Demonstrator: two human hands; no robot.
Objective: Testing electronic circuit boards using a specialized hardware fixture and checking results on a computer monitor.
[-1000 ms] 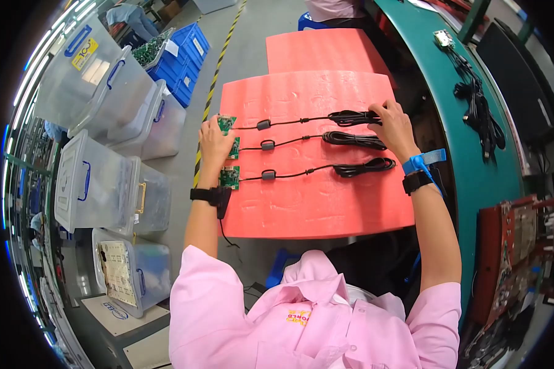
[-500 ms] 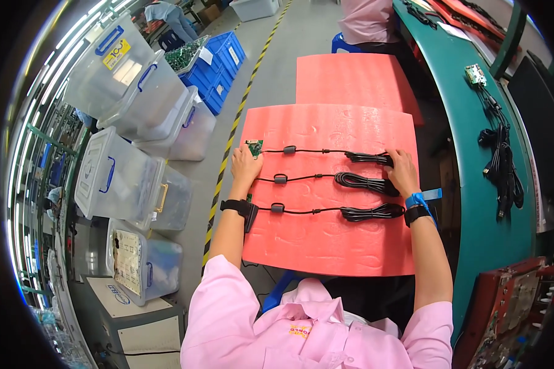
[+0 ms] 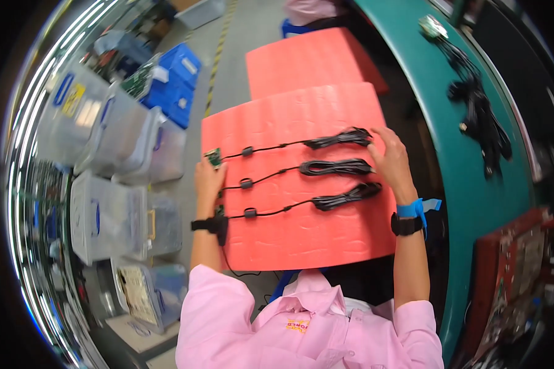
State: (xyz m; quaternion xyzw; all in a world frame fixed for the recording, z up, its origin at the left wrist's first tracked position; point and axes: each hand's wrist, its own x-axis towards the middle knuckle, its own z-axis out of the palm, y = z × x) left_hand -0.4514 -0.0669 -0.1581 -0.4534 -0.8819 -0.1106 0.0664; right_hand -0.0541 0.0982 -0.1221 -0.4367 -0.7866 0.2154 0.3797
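Observation:
A pink foam sheet [image 3: 289, 240] lies before me with three black cables across it. Each has a coiled bundle at the right, like the top one [image 3: 338, 138], the middle one [image 3: 335, 166] and the bottom one [image 3: 346, 195], and a ferrite lump at the left. My left hand [image 3: 209, 179] rests on the sheet's left edge, fingers stretched forward, just below a small green circuit board [image 3: 213, 157]. My right hand [image 3: 390, 157] is open at the right edge, fingers apart and curved, its fingertips close to the end of the top bundle.
Another pink sheet [image 3: 308, 61] lies beyond. A green bench [image 3: 412, 49] along the right carries more bundled black cables [image 3: 480, 117]. Stacked clear plastic boxes [image 3: 114, 215] and blue crates [image 3: 177, 83] stand on the left. A reddish-brown rack [image 3: 511, 277] is at the lower right.
The view has swung, so the sheet appears farther left and slightly turned. My right hand has drawn off the top bundle to the sheet's right edge. My left hand stays by the board.

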